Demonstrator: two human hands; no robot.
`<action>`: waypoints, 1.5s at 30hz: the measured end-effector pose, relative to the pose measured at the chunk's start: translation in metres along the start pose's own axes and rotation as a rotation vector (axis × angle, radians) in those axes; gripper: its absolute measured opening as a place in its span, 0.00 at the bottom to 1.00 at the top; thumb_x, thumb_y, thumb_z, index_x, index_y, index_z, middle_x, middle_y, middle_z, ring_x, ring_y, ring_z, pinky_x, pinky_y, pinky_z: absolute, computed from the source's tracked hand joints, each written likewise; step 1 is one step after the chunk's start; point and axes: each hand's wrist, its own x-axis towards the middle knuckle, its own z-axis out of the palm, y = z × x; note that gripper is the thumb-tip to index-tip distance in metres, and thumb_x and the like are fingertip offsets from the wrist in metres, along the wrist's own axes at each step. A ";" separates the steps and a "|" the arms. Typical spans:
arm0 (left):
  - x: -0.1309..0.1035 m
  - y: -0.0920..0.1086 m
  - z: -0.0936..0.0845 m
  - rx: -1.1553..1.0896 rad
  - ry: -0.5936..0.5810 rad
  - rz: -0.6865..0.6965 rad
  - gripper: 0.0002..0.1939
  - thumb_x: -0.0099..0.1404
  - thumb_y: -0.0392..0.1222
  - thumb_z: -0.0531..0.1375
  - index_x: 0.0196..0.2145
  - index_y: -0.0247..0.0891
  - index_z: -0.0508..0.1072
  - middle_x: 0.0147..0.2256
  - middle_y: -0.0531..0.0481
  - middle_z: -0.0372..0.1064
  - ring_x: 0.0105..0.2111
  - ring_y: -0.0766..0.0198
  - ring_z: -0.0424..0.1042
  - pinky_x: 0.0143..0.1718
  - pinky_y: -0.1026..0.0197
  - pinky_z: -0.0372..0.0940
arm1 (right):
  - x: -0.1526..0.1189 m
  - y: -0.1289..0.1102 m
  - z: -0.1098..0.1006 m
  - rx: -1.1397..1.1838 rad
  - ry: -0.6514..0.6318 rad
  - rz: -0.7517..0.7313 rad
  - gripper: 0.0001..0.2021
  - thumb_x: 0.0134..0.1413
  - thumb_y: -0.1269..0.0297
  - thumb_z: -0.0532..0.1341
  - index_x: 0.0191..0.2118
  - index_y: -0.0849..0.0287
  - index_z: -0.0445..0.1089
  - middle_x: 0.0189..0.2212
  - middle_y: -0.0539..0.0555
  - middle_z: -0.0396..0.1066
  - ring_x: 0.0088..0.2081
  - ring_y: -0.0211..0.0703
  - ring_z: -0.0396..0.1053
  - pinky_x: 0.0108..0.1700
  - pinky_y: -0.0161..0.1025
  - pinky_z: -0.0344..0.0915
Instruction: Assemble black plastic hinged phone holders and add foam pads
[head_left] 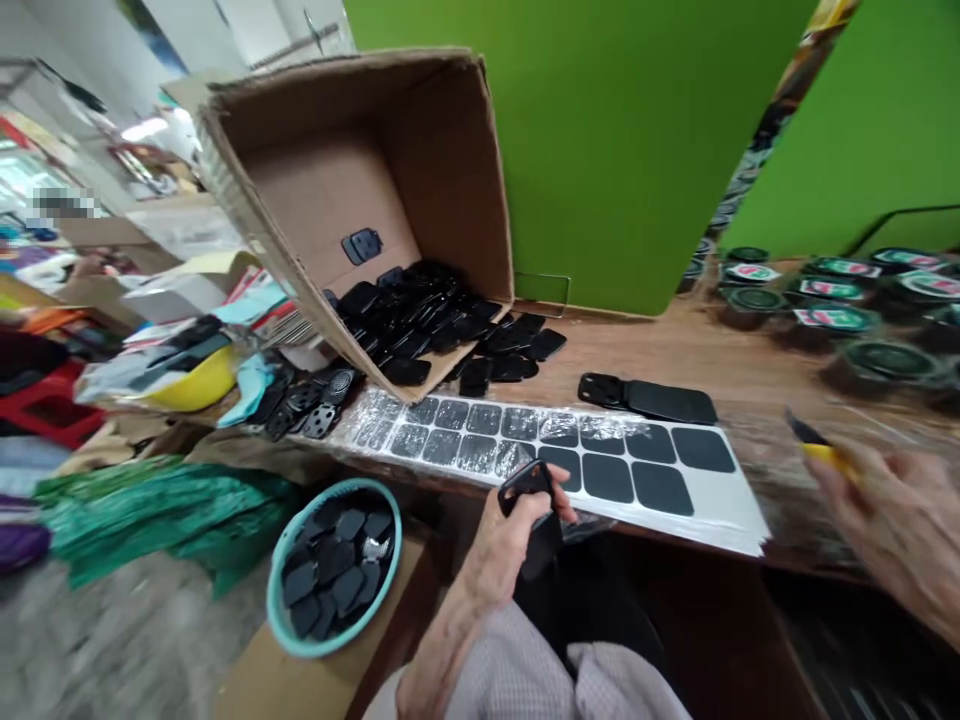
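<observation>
L to R: 1 turquoise round plastic basket (315, 648) w/ dark flat pcs. (349, 585), overlapped, qty. unclear; 1 brown open cardboard box (322, 190) w/ glossy black flat pcs. (420, 310), piled, uncountable. L hand (510, 540) grips 1 black rounded plate w/ holes (525, 478), partly hidden by thumb, at near edge of 1 white sheet (724, 505) w/ 2 rows dark rounded squares (607, 477). R hand (892, 500), blurred, grasps 1 yellow-handled knife (829, 456). Min. 9 round lidded tubs (889, 365), some cut off; red/white/green labels (834, 318), txt. illegible.
</observation>
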 end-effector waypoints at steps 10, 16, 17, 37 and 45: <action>-0.013 -0.005 -0.009 0.573 -0.026 0.225 0.11 0.68 0.44 0.53 0.42 0.39 0.72 0.39 0.47 0.69 0.40 0.59 0.69 0.45 0.59 0.61 | -0.044 -0.170 0.018 0.222 -0.348 -0.384 0.20 0.68 0.63 0.50 0.63 0.54 0.56 0.42 0.56 0.69 0.35 0.40 0.73 0.36 0.37 0.73; -0.016 -0.010 -0.016 0.665 -0.044 0.335 0.12 0.70 0.45 0.51 0.45 0.39 0.70 0.41 0.47 0.68 0.41 0.61 0.68 0.45 0.59 0.61 | -0.045 -0.170 0.014 0.118 -0.371 -0.481 0.17 0.68 0.62 0.49 0.59 0.58 0.61 0.38 0.55 0.69 0.33 0.40 0.73 0.30 0.37 0.72; -0.016 -0.012 -0.017 0.672 -0.044 0.344 0.12 0.71 0.45 0.51 0.45 0.39 0.70 0.41 0.47 0.67 0.41 0.61 0.68 0.45 0.59 0.61 | -0.046 -0.171 0.014 0.101 -0.358 -0.499 0.16 0.69 0.62 0.49 0.57 0.59 0.62 0.38 0.56 0.70 0.33 0.41 0.74 0.30 0.37 0.72; -0.012 -0.002 0.004 -0.358 0.035 -0.069 0.12 0.53 0.38 0.59 0.36 0.37 0.75 0.31 0.51 0.72 0.33 0.62 0.73 0.41 0.59 0.66 | -0.070 -0.142 0.046 0.731 -0.600 0.529 0.19 0.49 0.46 0.65 0.37 0.59 0.75 0.21 0.48 0.66 0.23 0.37 0.63 0.24 0.33 0.61; -0.003 -0.004 -0.013 0.087 0.295 0.199 0.17 0.59 0.44 0.65 0.46 0.40 0.76 0.41 0.49 0.76 0.39 0.63 0.74 0.44 0.61 0.67 | -0.059 -0.137 0.037 0.982 -0.392 0.901 0.24 0.40 0.46 0.71 0.36 0.61 0.73 0.24 0.47 0.61 0.21 0.30 0.56 0.21 0.30 0.55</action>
